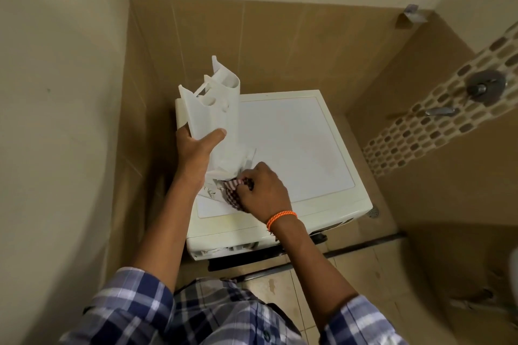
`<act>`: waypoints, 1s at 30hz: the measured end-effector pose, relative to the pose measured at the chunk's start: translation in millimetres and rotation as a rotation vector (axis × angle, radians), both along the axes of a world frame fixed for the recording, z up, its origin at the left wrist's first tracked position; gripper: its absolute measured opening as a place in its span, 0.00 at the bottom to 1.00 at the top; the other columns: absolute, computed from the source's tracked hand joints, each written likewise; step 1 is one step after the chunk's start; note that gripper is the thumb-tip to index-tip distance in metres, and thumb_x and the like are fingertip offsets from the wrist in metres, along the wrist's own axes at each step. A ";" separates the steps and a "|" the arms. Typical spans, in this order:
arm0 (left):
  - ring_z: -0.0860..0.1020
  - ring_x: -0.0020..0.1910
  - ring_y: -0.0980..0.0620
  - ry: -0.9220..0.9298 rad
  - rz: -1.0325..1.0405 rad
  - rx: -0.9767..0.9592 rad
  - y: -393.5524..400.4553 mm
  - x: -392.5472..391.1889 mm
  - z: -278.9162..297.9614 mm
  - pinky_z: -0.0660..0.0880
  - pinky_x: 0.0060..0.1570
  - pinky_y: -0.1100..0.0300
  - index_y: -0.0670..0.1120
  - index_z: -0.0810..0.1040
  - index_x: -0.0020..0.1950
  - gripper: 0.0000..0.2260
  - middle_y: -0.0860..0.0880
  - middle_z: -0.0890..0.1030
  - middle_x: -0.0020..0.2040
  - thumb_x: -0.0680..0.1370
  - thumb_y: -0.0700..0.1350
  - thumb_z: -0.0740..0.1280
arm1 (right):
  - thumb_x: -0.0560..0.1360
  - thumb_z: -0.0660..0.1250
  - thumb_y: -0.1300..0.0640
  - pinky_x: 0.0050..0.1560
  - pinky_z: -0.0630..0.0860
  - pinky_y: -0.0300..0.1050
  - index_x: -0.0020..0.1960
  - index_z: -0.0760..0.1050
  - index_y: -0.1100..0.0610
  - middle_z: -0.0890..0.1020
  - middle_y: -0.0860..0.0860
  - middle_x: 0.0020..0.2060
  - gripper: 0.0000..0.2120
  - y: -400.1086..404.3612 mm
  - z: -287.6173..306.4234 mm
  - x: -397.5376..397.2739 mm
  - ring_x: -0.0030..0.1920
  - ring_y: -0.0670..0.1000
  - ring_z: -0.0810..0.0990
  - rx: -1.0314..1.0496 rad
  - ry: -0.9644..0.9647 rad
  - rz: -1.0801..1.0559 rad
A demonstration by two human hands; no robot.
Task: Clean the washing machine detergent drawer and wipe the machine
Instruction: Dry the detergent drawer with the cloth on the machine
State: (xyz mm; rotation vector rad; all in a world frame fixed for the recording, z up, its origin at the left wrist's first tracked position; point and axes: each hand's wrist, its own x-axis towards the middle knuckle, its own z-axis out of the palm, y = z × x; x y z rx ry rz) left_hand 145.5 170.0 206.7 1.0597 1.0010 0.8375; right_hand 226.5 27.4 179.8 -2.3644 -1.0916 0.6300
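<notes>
The white plastic detergent drawer [215, 109] stands on end above the washing machine's white top [294, 143]. My left hand [196, 145] grips its lower middle, thumb across the front. My right hand [265, 190], with an orange band at the wrist, clutches a red-and-white checked cloth [234, 190] pressed against the drawer's lower end. The empty drawer slot [224, 249] shows at the machine's front left.
The machine sits in a corner between a beige wall on the left and brown tiled walls. A tap and valve [485, 87] jut from the mosaic strip on the right. A floor drain [374, 213] lies beside the machine. Tiled floor runs under me.
</notes>
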 end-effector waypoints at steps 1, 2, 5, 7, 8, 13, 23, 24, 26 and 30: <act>0.86 0.52 0.53 -0.006 -0.005 -0.014 1.8 -0.4 -0.8 0.83 0.42 0.63 0.46 0.78 0.66 0.21 0.53 0.85 0.53 0.75 0.36 0.78 | 0.76 0.65 0.53 0.51 0.79 0.51 0.52 0.84 0.51 0.79 0.53 0.52 0.10 1.6 0.4 6.0 0.53 0.58 0.81 0.022 0.012 -0.101; 0.87 0.51 0.54 -0.002 -0.008 -0.025 4.1 -1.0 -3.1 0.83 0.42 0.61 0.47 0.79 0.64 0.20 0.53 0.86 0.52 0.75 0.36 0.78 | 0.75 0.65 0.53 0.50 0.78 0.49 0.50 0.84 0.51 0.81 0.53 0.52 0.10 2.8 0.0 13.8 0.52 0.58 0.82 0.052 -0.001 -0.202; 0.87 0.50 0.53 -0.004 -0.054 -0.059 4.3 -2.7 -5.3 0.83 0.43 0.58 0.50 0.77 0.59 0.19 0.52 0.86 0.51 0.74 0.36 0.78 | 0.78 0.64 0.56 0.43 0.73 0.46 0.52 0.84 0.54 0.78 0.53 0.51 0.10 3.2 3.3 37.9 0.50 0.57 0.80 0.175 -0.156 -0.401; 0.87 0.52 0.49 -0.022 -0.079 -0.062 1.7 -2.6 -5.5 0.83 0.43 0.58 0.47 0.77 0.63 0.23 0.50 0.86 0.53 0.71 0.39 0.80 | 0.79 0.65 0.56 0.45 0.78 0.50 0.60 0.83 0.55 0.75 0.54 0.55 0.13 5.2 -0.5 48.8 0.53 0.58 0.78 0.190 -0.187 -0.407; 0.87 0.51 0.50 -0.041 -0.077 -0.056 0.2 -1.4 -3.8 0.84 0.42 0.58 0.46 0.78 0.64 0.24 0.51 0.87 0.52 0.70 0.39 0.80 | 0.79 0.65 0.56 0.49 0.80 0.53 0.64 0.81 0.55 0.74 0.56 0.58 0.15 6.8 -3.8 48.8 0.55 0.60 0.77 0.150 -0.157 -0.343; 0.87 0.51 0.50 -0.086 -0.021 0.033 -6.6 2.8 -3.4 0.83 0.42 0.61 0.50 0.79 0.59 0.20 0.52 0.87 0.50 0.72 0.37 0.79 | 0.79 0.66 0.54 0.49 0.79 0.54 0.69 0.76 0.58 0.71 0.58 0.61 0.19 -1.0 -27.9 17.1 0.56 0.61 0.74 0.059 -0.161 -0.168; 0.87 0.49 0.54 -0.035 -0.016 0.127 -2.0 2.7 -9.4 0.85 0.42 0.58 0.54 0.80 0.54 0.16 0.57 0.87 0.46 0.71 0.39 0.79 | 0.70 0.62 0.47 0.41 0.74 0.49 0.33 0.78 0.50 0.78 0.48 0.36 0.11 -5.4 -21.3 -5.5 0.38 0.53 0.78 0.146 0.305 -0.187; 0.87 0.50 0.51 -0.050 -0.026 0.097 1.5 -0.9 -11.5 0.84 0.43 0.57 0.50 0.82 0.57 0.17 0.55 0.88 0.48 0.71 0.40 0.79 | 0.69 0.62 0.47 0.40 0.73 0.50 0.30 0.76 0.51 0.77 0.48 0.31 0.13 -5.3 -18.9 2.9 0.35 0.54 0.76 0.215 0.390 -0.313; 0.87 0.53 0.45 -0.071 -0.051 0.045 9.4 -5.3 -16.0 0.84 0.44 0.55 0.43 0.82 0.63 0.24 0.46 0.88 0.54 0.68 0.43 0.79 | 0.72 0.64 0.44 0.40 0.74 0.50 0.28 0.76 0.55 0.78 0.49 0.26 0.20 -6.3 -11.6 23.6 0.33 0.55 0.77 0.354 0.387 -0.559; 0.84 0.59 0.34 -0.117 -0.155 -0.061 22.1 -13.4 -21.0 0.84 0.51 0.41 0.41 0.82 0.66 0.32 0.38 0.86 0.60 0.62 0.46 0.78 | 0.79 0.70 0.39 0.38 0.70 0.49 0.29 0.67 0.60 0.70 0.52 0.26 0.32 -7.3 7.1 62.6 0.30 0.51 0.69 0.487 0.231 -0.521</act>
